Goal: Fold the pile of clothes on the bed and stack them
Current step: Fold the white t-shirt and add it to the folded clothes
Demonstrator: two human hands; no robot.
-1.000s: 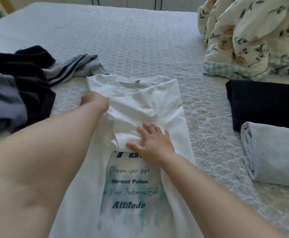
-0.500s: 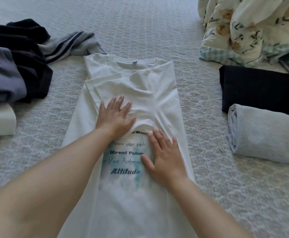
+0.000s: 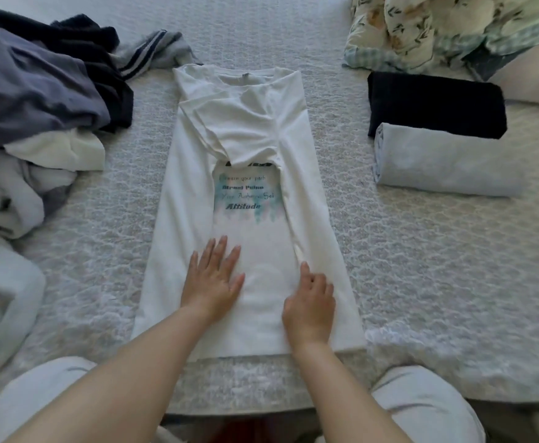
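Clothes remain part-processed. Nearest, the left hand [image 3: 212,279] lies flat, fingers straight, on the white T-shirt [image 3: 239,174]; the right hand [image 3: 309,302] has curled fingers at its folded edge, grasp uncertain. Shirt mid-bed, sides folded in, lengthwise fold outstanding. Right: grey folded item [image 3: 447,161], dark folded item [image 3: 434,103] beyond. Far left: unfolded pile [image 3: 37,100] awaits.

White printed T-shirt [image 3: 194,199] flat on bed [image 3: 421,266], sides folded inward

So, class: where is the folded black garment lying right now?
In the head view, the folded black garment lies on the bed's right side, between the floral quilt and the folded grey garment.
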